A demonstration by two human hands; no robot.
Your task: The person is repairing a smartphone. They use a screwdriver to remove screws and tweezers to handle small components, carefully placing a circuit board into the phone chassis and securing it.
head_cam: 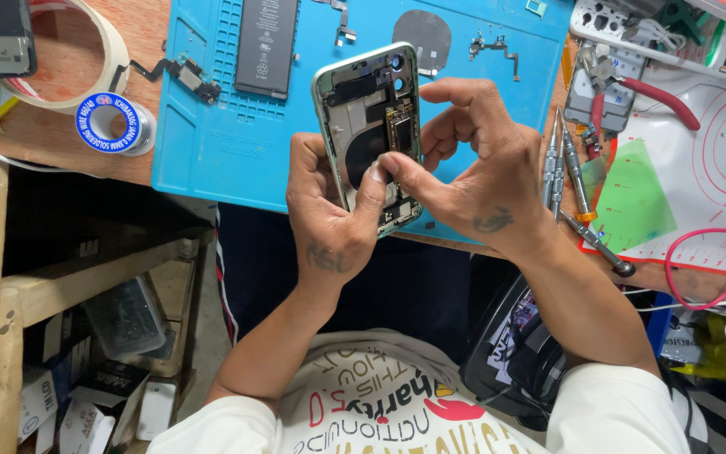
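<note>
Left hand (329,214) grips opened phone (371,134); right hand (472,168) fingers pinch inside

Opened phone (373,134), pale green frame, back removed, insides facing up: dark boards, round black coil, camera holes at top end. Held tilted in the air above the near edge of the blue work mat (212,126), top end pointing away.
</note>
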